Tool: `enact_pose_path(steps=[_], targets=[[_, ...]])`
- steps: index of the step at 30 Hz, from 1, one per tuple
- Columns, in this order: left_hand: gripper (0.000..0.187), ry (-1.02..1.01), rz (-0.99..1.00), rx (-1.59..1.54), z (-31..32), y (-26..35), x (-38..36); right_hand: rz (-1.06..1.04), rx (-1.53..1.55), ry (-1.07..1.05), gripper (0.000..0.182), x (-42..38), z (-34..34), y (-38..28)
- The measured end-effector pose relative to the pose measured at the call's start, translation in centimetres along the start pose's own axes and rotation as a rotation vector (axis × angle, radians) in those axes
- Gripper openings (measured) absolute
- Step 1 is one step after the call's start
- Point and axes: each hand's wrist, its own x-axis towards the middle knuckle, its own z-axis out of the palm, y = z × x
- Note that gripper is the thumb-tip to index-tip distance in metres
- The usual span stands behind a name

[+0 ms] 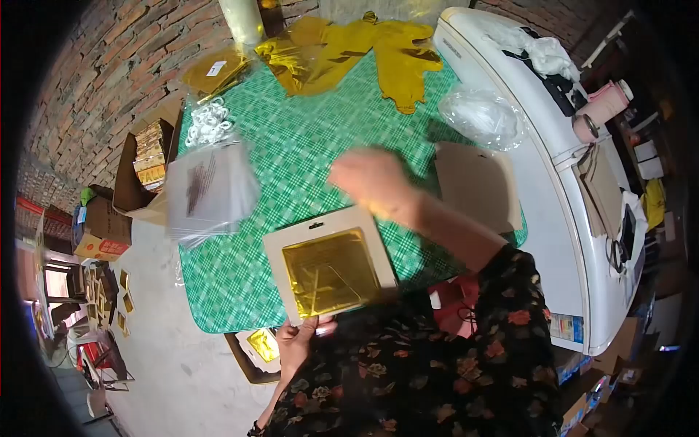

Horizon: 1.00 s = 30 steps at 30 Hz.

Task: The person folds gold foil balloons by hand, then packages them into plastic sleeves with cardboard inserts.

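My left hand (pixel 296 345) grips the lower edge of a flat beige cardboard package (pixel 275 256), its thumb on the front. The package has a dark hang slot at its top and a folded shiny gold foil piece (pixel 331 273) at its middle. It lies tilted at the table's near edge. My right hand (pixel 375 178) is over the table beyond the package's upper right corner, smeared by motion, so its fingers cannot be made out. Left of it sits a stack of clear plastic bags (pixel 211 189), with white ring-like pieces (pixel 210 122) behind them. A beige card stack (pixel 477 186) lies to the right.
Gold foil sheets (pixel 400 58) lie at the back of the green checked table (pixel 233 291). A clear bag with white contents (pixel 480 116) is at the back right. A white refrigerator (pixel 553 218) borders the right side. Below the left edge, an open box (pixel 251 368) holds another gold package.
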Motion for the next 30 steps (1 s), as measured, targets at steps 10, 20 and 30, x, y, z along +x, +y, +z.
enact_pose_path(steps=[10,20,30], targets=[[0.028,0.046,-0.093,-0.116,0.9,0.9,0.8,0.760,-0.822,-0.190,0.027,-12.3,-11.7,21.4],[0.029,0.004,-0.100,-0.199,0.2,1.0,0.9,0.774,-0.741,-0.218,0.021,-10.5,-12.7,19.5],[0.033,0.046,-0.104,-0.213,0.6,2.2,1.3,0.743,-0.831,-0.357,0.020,-10.2,-13.4,19.5]])
